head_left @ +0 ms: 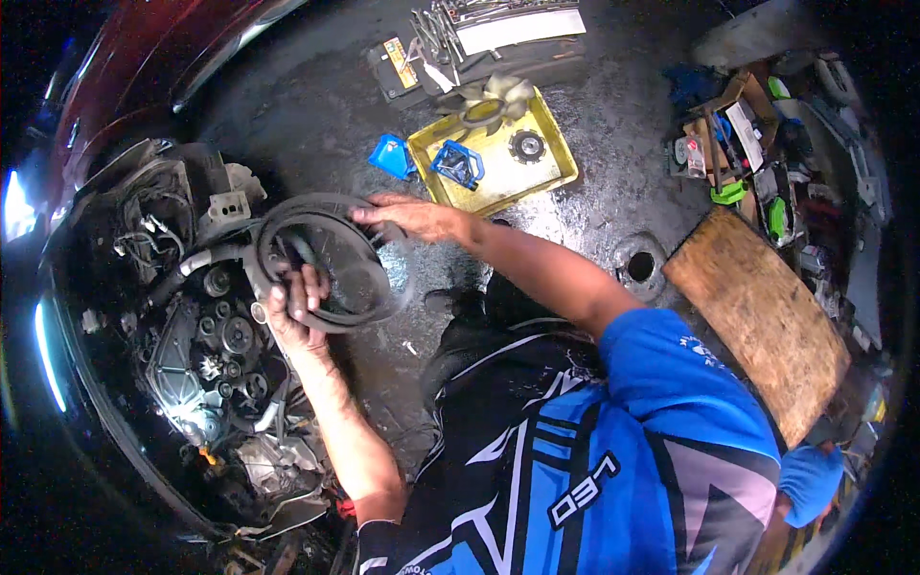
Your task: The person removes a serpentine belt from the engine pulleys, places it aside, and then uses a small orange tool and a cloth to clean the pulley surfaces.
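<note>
Both hands hold a black looped belt [331,199] at the left, in front of the engine bay. Its loops are blurred by motion. My left hand [299,305] is at the lower side of the loops, fingers curled round them. My right hand [407,217] grips the upper right part, its fingertips pressed on the rim. Just left of the belt is an exposed engine [230,335] with several pulleys and a grey hose [211,257].
A yellow tray [567,153] holds a fan [494,101], a round pulley [527,147] and a blue part [458,165]. Tools [441,38] lie behind it. To the right are a metal ring-shaped part [640,264], a wooden board [762,321] and cluttered boxes [733,134].
</note>
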The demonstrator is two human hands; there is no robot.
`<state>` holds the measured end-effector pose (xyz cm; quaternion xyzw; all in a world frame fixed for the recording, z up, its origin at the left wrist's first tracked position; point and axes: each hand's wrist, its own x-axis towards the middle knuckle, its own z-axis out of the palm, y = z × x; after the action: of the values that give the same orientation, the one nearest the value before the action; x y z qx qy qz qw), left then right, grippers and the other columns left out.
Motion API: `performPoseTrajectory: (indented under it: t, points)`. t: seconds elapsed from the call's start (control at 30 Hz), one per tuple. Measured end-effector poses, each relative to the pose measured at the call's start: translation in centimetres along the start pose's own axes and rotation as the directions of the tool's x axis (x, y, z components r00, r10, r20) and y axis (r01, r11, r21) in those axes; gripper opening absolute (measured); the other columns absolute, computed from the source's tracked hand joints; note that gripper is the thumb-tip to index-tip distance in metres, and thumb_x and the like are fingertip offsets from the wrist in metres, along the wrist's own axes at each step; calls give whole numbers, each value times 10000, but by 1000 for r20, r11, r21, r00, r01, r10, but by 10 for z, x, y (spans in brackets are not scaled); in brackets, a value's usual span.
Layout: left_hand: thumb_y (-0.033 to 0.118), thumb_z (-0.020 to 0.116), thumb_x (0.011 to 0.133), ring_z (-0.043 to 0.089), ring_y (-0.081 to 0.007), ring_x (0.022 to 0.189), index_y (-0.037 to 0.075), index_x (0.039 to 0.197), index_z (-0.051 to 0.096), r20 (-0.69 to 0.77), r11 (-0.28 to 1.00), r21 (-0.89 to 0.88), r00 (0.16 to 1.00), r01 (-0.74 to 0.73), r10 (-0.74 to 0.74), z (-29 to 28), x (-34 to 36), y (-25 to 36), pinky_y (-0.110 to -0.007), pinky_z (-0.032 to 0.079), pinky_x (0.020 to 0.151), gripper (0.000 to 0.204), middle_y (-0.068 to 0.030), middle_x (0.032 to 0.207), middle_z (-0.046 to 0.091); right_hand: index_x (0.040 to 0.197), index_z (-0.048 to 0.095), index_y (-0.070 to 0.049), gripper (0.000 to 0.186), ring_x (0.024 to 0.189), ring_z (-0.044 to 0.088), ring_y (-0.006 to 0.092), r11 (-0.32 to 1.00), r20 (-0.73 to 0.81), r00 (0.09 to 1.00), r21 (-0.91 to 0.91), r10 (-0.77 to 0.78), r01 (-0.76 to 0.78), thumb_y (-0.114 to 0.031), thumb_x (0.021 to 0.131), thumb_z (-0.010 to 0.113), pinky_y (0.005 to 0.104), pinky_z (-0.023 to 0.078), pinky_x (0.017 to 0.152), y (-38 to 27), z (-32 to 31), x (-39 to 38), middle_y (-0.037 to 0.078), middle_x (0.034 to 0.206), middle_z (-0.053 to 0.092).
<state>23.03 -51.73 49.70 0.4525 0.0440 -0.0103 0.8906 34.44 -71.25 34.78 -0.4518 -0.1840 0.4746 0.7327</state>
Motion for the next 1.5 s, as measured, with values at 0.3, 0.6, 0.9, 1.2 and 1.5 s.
performPoseTrajectory:
  t: [0.3,0.6,0.9,1.2,1.5]
  points:
    - [241,669,915,563,-183,897,151,1359,565,-111,990,-95,989,-108,97,-8,1,-40,-539,271,1215,464,65,616,432,1298,596,-53,453,1057,658,206,701,-62,990,712,123,-42,-340,958,686,386,545,917,-17,73,-20,67,1219,674]
    - [493,589,994,537,-241,1242,-9,1419,501,-750,811,181,611,556,-251,-52,-3,-121,-395,397,1100,663,-132,1395,564,1329,566,-31,602,991,621,203,978,-675,737,172,32,116,-308,854,811,326,516,813,28,14,-45,86,1128,639]
    - [491,614,975,651,-192,902,-37,1147,663,-634,293,569,637,768,-439,-70,-67,-191,-343,514,833,558,-109,989,703,1166,601,-73,274,870,607,191,873,-957,235,-37,-171,486,-101,902,667,354,503,753,176,-157,-86,77,1006,613]
    - [319,585,1016,670,-190,890,2,1278,620,-505,112,741,659,662,-557,-156,-152,-223,-355,528,831,412,-128,994,724,1299,391,21,605,966,551,241,951,-968,-174,127,180,281,-323,894,679,345,440,832,240,-350,-59,149,1192,528]
    - [315,596,1015,671,-189,947,39,1312,608,-625,85,537,464,839,-628,-152,-59,-279,-352,530,824,405,-133,1065,723,1456,250,70,939,1249,534,359,661,-888,-373,452,270,-598,-468,848,721,416,411,1058,391,-504,-88,246,1332,565]
